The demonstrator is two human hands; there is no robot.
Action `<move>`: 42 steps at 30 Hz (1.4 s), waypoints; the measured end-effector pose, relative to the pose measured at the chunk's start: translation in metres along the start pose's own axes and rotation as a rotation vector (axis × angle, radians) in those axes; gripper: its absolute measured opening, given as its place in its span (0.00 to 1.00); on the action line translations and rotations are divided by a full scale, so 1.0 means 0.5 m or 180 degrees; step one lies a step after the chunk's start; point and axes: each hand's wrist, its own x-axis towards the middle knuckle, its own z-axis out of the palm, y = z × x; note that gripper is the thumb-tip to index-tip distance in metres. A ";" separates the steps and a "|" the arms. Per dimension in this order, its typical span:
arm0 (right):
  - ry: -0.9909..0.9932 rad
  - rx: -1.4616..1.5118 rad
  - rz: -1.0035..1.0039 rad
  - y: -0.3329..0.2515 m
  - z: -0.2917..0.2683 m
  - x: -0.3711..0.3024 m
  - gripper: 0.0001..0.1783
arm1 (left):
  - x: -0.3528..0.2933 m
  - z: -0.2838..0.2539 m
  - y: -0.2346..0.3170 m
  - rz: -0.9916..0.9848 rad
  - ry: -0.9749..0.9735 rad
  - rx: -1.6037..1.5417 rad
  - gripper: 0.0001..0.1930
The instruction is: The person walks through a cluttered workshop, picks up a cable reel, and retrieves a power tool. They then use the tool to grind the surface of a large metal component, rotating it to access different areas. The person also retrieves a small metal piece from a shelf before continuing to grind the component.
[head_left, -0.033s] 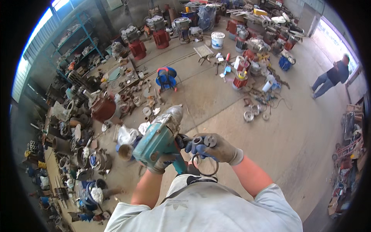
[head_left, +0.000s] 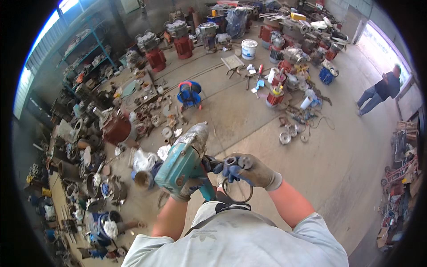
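Note:
A teal impact wrench (head_left: 179,162) with a scuffed grey metal nose is held up in front of my chest, nose pointing away. My gloved left hand (head_left: 189,188) is wrapped round its handle. Close beside the handle, my gloved right hand (head_left: 257,172) is closed on two short round metal pieces that look like sockets (head_left: 244,162); one shows a hollow end. A dark cord (head_left: 249,196) hangs in a loop below the right hand. Part of the left fingers is hidden behind the tool's body.
A blue cable reel (head_left: 189,93) stands on the concrete floor ahead. Motor parts and a red motor housing (head_left: 116,127) crowd the left. A white bucket (head_left: 249,49), a folding stool (head_left: 232,62) and more motors are farther off. A person (head_left: 379,91) is by the doorway at right.
The view has shifted slightly, so the floor and its objects sit a little farther left. Both hands keep their holds on the wrench and the sockets.

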 end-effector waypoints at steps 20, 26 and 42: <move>0.3821 0.2102 -0.1775 0.040 -0.991 0.448 0.22 | 1.049 -0.342 0.020 -0.0126 0.1107 -0.0560 0.21; 0.3278 0.2084 -0.1970 -0.068 -1.335 0.674 0.12 | 1.317 -0.457 0.090 0.0116 0.1758 -0.0287 0.23; 0.1921 -0.0755 0.0829 -0.228 -1.674 1.383 0.24 | 1.736 -0.821 0.008 0.0272 0.2358 -0.0174 0.22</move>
